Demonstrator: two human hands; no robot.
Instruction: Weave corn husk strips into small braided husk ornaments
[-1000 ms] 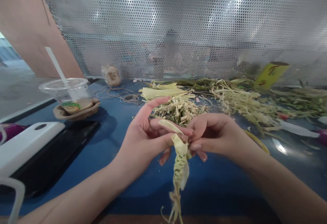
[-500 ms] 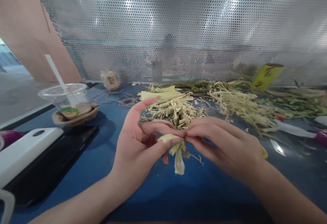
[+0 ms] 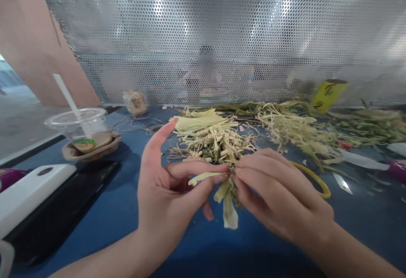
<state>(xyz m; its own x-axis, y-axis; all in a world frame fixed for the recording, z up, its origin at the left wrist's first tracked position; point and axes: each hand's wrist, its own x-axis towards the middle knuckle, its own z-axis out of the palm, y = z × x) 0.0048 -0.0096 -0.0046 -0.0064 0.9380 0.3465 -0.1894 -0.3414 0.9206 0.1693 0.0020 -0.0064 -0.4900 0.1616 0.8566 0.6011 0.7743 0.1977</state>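
Note:
Between thumb and forefinger, my left hand [image 3: 165,202] pinches a pale strip of corn husk [image 3: 204,178]. Its other forward finger sticks up, away from the husk. My right hand [image 3: 282,197] has its fingertips closed at the same spot, touching my left fingertips. Below the fingertips hangs a small bundle of dried husk [image 3: 230,214], with one wide pale strip pointing down. My fingers cover where the strip meets the bundle. Just beyond both hands lies a heap of cut husk pieces [image 3: 218,142], with flat husk leaves [image 3: 203,121] behind it.
A yellow loop [image 3: 322,185] lies beside my right hand. Shredded husk [image 3: 294,130], a yellow tube [image 3: 328,96] and a purple-handled white knife [image 3: 364,159] are right. To the left are a plastic cup [image 3: 84,127], a black tablet-like slab [image 3: 69,202] and string [image 3: 139,123]. A perforated metal panel [image 3: 142,37] stands behind.
The strip at my left thumb has turned and now looks narrower. The hanging husk end has shifted slightly right and down. More of the yellow loop shows beside my right hand.

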